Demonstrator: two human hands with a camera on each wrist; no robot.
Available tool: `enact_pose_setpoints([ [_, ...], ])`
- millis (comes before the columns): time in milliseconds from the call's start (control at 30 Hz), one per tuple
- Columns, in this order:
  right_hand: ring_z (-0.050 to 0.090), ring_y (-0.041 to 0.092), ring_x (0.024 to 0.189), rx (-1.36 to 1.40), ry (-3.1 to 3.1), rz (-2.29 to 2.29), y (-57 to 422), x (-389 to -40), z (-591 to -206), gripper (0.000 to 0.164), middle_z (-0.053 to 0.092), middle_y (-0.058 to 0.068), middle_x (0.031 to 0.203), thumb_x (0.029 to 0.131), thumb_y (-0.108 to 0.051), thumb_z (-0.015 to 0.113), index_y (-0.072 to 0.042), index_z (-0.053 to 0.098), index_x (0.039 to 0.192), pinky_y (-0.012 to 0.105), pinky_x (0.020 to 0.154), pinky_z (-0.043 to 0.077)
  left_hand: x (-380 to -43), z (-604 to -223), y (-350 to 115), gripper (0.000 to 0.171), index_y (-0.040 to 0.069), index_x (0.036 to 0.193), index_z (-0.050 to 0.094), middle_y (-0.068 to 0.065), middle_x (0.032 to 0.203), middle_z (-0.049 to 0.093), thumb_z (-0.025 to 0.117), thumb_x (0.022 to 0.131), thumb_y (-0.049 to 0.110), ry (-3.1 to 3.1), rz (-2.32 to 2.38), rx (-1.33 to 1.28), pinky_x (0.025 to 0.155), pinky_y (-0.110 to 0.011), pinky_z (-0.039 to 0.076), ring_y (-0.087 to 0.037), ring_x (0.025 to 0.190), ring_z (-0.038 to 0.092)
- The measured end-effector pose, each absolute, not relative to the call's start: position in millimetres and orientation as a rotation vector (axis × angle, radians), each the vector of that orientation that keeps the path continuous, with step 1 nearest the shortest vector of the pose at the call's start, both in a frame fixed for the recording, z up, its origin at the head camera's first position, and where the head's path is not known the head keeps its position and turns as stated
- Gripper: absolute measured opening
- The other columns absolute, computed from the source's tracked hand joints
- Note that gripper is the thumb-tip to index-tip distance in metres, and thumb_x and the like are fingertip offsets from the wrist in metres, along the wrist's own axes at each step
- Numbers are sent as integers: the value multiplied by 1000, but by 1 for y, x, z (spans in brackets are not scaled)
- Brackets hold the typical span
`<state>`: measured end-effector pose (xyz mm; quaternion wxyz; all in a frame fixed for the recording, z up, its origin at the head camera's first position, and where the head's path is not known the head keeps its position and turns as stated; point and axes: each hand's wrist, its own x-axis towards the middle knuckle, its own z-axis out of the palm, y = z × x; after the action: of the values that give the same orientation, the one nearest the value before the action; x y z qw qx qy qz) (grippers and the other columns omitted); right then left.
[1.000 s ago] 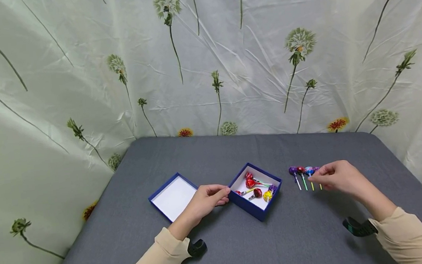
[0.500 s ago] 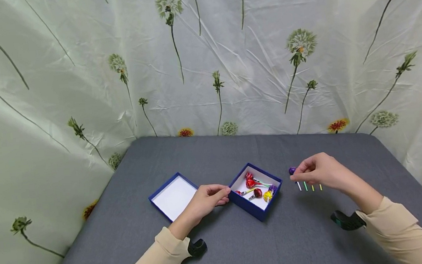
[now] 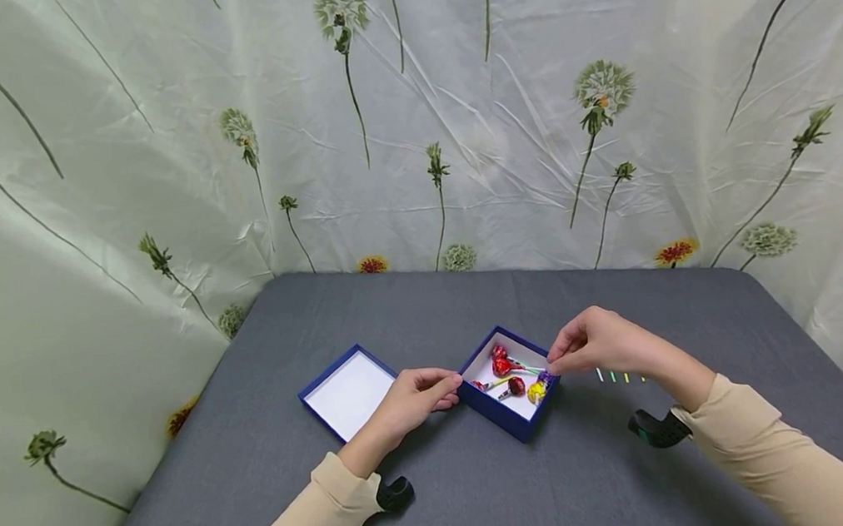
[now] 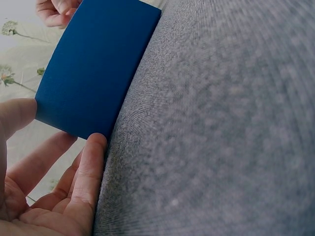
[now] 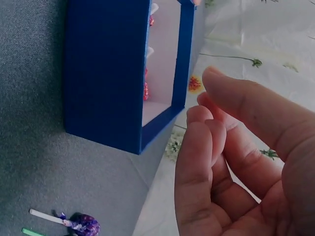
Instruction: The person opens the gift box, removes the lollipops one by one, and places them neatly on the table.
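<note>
My left hand holds the left corner of a blue box with white inner walls. In the left wrist view its thumb is at the rim and its fingertips touch the side wall. Several wrapped lollipops lie inside, red, yellow and purple. Beside the box's right corner hovers my right hand, fingers loosely bent with nothing between them in the right wrist view. Behind it, a row of lollipops lies on the table, mostly hidden in the head view except for stick ends; a purple lollipop shows in the right wrist view.
A blue-edged lid, white side up, lies left of the box, partly covered by my left forearm. Grey cloth covers the table. A floral curtain hangs behind it and along its sides.
My right hand has moved left from above the lollipop row to the box's right corner. The row stays on the table, and my left hand has kept its place at the box.
</note>
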<state>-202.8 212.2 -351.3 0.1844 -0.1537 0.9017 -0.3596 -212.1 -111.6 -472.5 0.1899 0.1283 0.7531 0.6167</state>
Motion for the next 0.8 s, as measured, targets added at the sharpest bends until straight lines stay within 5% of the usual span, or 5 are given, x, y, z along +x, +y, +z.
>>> enact_pose_setpoints([
  [200,63,13,81,-469,2494,-993,209,-208,-358,11,79,2,90,93,-14,84,-4,82,98,30,75,58,-212,-473,-111,36,2,128,76,-10,121,78,69,107,31,2120,1733,348,97,-33,64,-15,103,76],
  [800,60,11,78,-582,2510,-928,200,-210,-370,10,78,-2,84,89,-15,88,-8,82,90,28,69,53,-212,-472,-110,34,1,127,76,-10,119,78,69,107,28,2128,1743,356,94,-30,65,-12,101,76],
])
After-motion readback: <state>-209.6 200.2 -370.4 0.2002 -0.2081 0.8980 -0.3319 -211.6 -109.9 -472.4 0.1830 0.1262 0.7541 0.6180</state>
